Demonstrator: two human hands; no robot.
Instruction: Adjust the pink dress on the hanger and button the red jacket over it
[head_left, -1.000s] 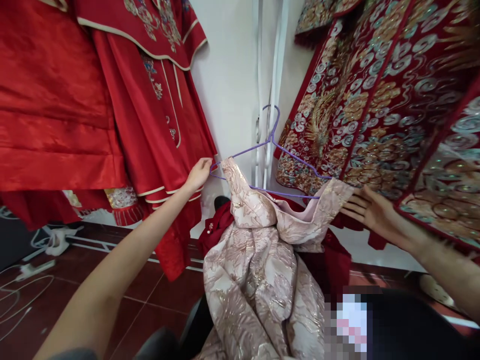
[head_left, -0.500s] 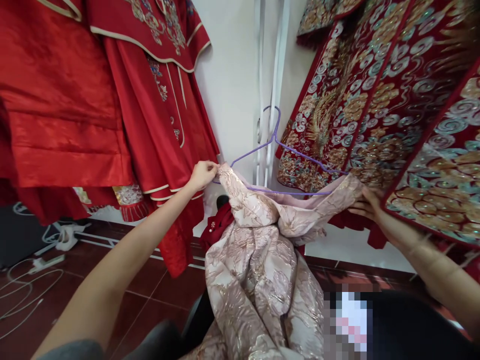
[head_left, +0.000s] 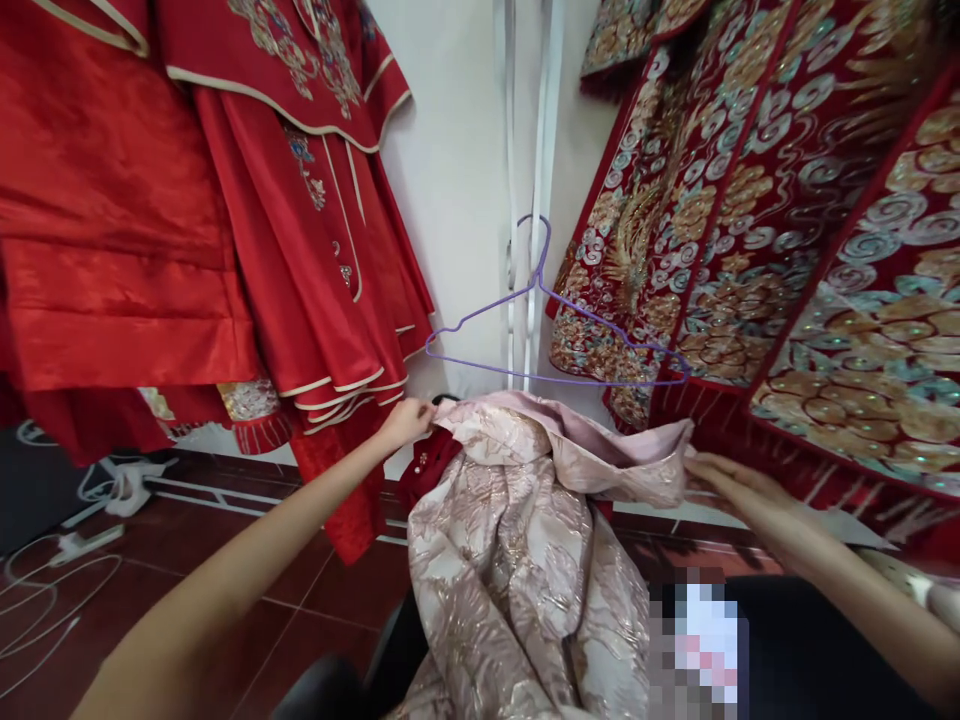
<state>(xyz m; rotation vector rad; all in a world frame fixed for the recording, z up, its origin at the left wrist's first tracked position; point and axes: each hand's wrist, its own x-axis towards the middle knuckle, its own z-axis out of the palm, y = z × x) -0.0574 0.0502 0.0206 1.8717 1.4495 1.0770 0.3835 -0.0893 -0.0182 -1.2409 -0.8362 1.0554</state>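
A pale pink brocade dress (head_left: pixel 517 540) with raised gold patterns drapes down the middle of the view toward my lap. My left hand (head_left: pixel 411 422) pinches the left end of its top edge. At the opposite end, my right hand (head_left: pixel 731 480) grips the right corner of that edge, fingers closed on the cloth. Between them the top is stretched wide, and its pink lining shows. Just above the dress hangs a bare purple hanger (head_left: pixel 555 379), its hook on a white upright; hanger and dress are apart.
Red garments with cream trim (head_left: pixel 300 240) hang on the left. Heavily embroidered red garments (head_left: pixel 757 220) hang on the right. White cables (head_left: pixel 45 590) and a power strip (head_left: pixel 86 545) lie on the tiled floor (head_left: pixel 285 620) at lower left. A dark red cloth (head_left: pixel 420 475) shows behind the dress.
Both hands have moved down with the dress top. It has come off the purple hanger, which now hangs bare above it.
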